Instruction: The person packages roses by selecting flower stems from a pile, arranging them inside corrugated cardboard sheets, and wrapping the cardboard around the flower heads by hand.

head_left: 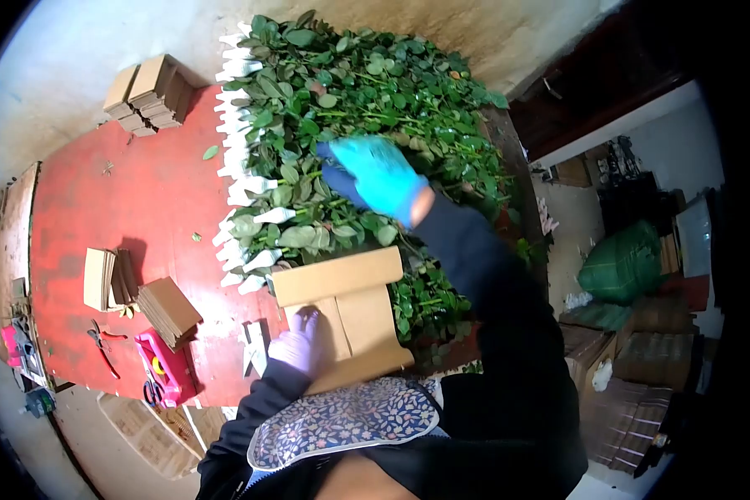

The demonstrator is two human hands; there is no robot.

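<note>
My left hand [296, 343], in a purple glove, lies on a creased sheet of brown cardboard [367, 329] with its fingers stretched out. The cardboard is folded up along its far and near edges. My right hand [375, 175], in a bright blue glove with dark blue fingers, is over a broad pile of leafy flower stems [392, 100]. Its thumb and fingers look apart, slightly blurred, with nothing visible between them. White sleeves [240, 158] cover the heads of the stems, lined up on the left side of the pile.
On the red table [142, 200] stand stacks of cardboard pieces [154, 92], more small stacks [168, 310], red-handled pliers [104, 346] and a pink tape dispenser [168, 367] with scissors beside it. A green sack [621, 262] and flattened cardboard [629, 421] are at the right.
</note>
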